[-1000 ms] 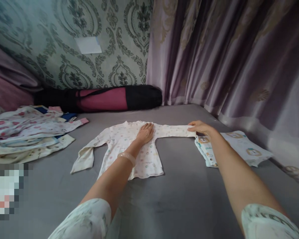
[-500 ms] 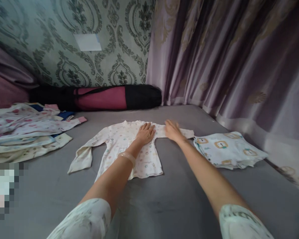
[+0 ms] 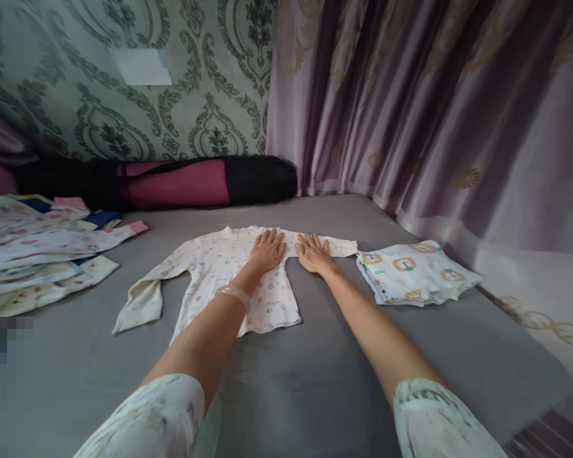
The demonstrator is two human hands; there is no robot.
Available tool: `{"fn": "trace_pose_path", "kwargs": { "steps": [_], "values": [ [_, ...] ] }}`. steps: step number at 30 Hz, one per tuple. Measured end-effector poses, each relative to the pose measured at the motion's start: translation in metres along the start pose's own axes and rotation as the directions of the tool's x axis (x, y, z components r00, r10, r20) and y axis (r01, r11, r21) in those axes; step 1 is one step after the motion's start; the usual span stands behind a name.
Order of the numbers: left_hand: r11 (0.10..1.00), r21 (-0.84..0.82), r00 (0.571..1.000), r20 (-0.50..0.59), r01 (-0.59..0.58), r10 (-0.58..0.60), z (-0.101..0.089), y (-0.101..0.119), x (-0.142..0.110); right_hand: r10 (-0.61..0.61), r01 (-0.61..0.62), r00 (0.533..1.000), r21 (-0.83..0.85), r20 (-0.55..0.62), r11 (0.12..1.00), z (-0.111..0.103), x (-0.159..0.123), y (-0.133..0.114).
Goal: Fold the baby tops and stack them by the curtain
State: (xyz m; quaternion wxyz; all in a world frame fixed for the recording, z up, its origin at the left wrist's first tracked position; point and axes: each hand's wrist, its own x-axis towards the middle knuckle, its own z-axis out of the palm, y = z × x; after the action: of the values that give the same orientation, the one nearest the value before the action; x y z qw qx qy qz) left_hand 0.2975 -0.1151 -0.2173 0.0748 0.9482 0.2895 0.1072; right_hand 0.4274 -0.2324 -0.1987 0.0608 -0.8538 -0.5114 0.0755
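A small white long-sleeved shirt (image 3: 219, 267) with a fine coloured print lies spread on the grey bed sheet (image 3: 291, 388). My left hand (image 3: 268, 249) rests flat on its upper right chest, near the shoulder, fingers spread. On the sleeve that stretches to the right, my right hand (image 3: 314, 252) lies flat with its fingers apart. The other sleeve bends down at the left, its cuff end folded toward me. My left forearm covers part of the shirt's front and lower hem.
Close to the right cuff is a folded stack of white printed cloth (image 3: 415, 273). Several garments (image 3: 42, 248) are piled at the left. A long black and maroon bag (image 3: 176, 184) lies along the patterned wall, and purple curtains (image 3: 363, 95) hang at the right.
My right hand has moved inward along the sleeve toward the shoulder and now lies flat. My left hand keeps its place on the shirt. The view has turned slightly right.
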Motion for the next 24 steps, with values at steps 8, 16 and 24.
{"fn": "trace_pose_path", "kwargs": {
  "steps": [8,16,24],
  "values": [
    [1.0,0.008,1.0,-0.012,-0.015,0.015,0.001,0.0,-0.001,0.283,-0.283,0.959,-0.004,-0.02,0.959,-0.013,-0.015,0.031],
    [0.998,-0.061,0.984,0.18,0.021,-0.01,-0.02,0.0,0.004,0.353,-0.351,0.934,-0.055,0.058,0.935,-0.02,-0.01,0.033],
    [0.995,-0.092,0.981,0.184,-0.045,0.062,-0.06,-0.045,-0.056,-0.106,0.097,0.991,-0.113,-0.079,0.989,-0.018,0.008,-0.051]
  ]
}}
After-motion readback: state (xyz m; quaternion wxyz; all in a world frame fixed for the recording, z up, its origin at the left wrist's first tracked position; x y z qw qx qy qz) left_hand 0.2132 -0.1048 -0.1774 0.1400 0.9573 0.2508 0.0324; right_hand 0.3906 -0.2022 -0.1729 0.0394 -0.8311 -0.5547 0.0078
